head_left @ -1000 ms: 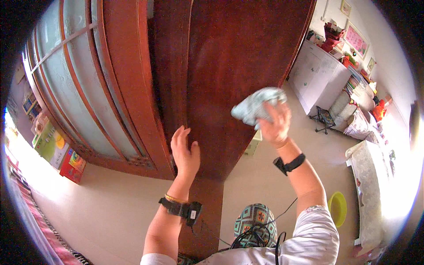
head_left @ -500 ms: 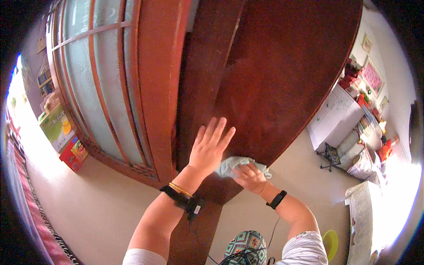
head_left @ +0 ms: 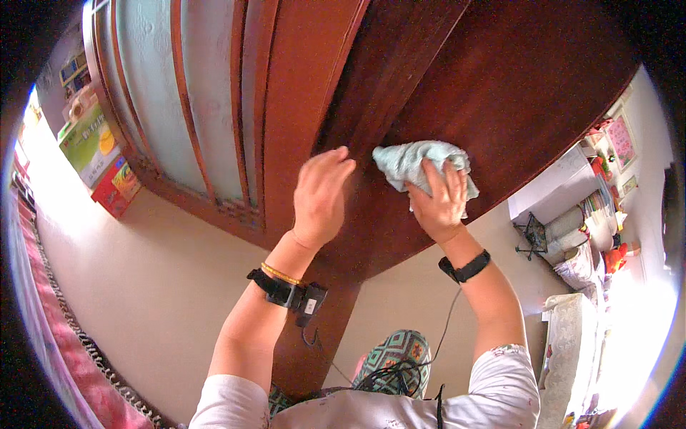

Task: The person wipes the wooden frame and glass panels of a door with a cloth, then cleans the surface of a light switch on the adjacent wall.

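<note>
Right fingers (head_left: 449, 182) spread holding pale cloth (head_left: 413, 159) against dark wooden door (head_left: 514, 86), left fingers (head_left: 330, 163) curled on door edge, boxes (head_left: 100, 154) nearby

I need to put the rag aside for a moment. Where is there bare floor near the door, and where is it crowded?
Bare floor lies left of the wooden door, between the glass panel frame and the pink rug edge. The colourful boxes crowd the far left corner. To the right, the floor fills with furniture and clutter. The right hand holds the cloth; the left hand rests on the door.
</note>
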`<state>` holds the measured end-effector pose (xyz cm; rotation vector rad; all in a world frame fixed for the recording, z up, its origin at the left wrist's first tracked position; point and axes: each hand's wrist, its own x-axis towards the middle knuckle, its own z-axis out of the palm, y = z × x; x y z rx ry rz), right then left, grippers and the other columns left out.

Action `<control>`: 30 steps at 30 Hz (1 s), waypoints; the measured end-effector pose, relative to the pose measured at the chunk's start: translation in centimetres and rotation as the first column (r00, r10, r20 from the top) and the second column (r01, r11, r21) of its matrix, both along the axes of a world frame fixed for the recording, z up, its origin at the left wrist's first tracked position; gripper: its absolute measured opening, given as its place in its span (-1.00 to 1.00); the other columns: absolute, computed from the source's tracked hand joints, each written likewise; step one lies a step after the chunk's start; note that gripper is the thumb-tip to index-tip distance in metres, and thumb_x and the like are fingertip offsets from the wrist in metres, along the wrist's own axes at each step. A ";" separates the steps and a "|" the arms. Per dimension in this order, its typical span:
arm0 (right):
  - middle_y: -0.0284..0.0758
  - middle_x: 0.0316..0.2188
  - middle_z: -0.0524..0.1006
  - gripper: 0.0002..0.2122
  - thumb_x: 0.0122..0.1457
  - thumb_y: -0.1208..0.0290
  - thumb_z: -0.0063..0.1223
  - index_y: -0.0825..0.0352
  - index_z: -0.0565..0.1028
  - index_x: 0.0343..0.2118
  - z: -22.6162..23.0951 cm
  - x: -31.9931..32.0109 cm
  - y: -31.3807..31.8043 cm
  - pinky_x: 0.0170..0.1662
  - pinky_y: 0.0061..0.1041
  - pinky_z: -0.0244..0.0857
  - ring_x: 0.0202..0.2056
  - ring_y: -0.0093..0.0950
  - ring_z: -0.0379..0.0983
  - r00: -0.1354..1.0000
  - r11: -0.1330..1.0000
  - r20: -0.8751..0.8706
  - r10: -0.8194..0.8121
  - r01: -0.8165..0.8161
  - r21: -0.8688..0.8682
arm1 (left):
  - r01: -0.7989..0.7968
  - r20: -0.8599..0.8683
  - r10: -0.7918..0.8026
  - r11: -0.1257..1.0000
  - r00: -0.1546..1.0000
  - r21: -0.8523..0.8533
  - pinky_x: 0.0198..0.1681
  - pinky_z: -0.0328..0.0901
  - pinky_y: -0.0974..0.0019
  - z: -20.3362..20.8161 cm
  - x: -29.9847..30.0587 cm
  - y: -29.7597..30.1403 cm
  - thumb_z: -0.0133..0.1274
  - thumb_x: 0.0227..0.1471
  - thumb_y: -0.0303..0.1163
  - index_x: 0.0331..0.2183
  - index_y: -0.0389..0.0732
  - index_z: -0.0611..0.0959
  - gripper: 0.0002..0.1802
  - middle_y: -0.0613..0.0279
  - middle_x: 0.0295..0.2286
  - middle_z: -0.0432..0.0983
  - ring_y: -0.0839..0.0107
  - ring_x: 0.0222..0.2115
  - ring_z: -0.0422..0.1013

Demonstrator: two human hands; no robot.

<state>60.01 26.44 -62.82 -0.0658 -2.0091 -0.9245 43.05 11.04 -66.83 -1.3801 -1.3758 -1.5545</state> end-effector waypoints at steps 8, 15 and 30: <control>-0.41 -0.01 0.34 -0.74 0.11 0.39 -0.22 0.15 0.43 -0.14 -18.4 2.8 1.4 0.12 -0.23 0.00 -0.04 -0.40 0.27 0.717 0.976 0.677 0.167 -0.025 -0.214 | -0.045 0.253 0.066 0.995 0.965 -0.085 -0.05 0.21 0.20 -6.5 0.1 -2.4 -0.21 -0.16 -0.72 -0.21 -0.30 0.50 -0.61 0.02 -0.16 0.41 0.09 -0.14 0.33; -0.23 0.08 0.21 -0.54 0.07 0.49 -0.25 0.26 0.21 0.10 -27.7 -1.9 -0.4 0.15 -0.34 0.01 0.09 -0.33 0.10 0.447 0.981 0.885 0.131 0.072 -0.182 | -0.010 0.273 0.060 0.984 0.960 -0.180 0.00 0.17 0.18 -8.6 1.1 -2.6 -0.24 -0.04 -0.65 -0.15 -0.30 0.47 -0.64 -0.01 -0.08 0.36 0.08 -0.06 0.29; -0.37 0.23 -0.02 -0.54 0.15 0.35 -0.21 0.32 0.18 0.13 -49.5 1.2 3.3 0.22 -0.50 -0.15 0.25 -0.32 -0.23 0.560 -0.341 0.008 0.829 0.516 -0.786 | -0.171 0.394 0.273 0.946 0.878 -0.274 -0.10 0.24 0.30 -12.7 4.3 -10.2 -0.27 -0.29 -0.80 -0.20 -0.31 0.51 -0.48 0.01 -0.11 0.39 0.15 -0.13 0.33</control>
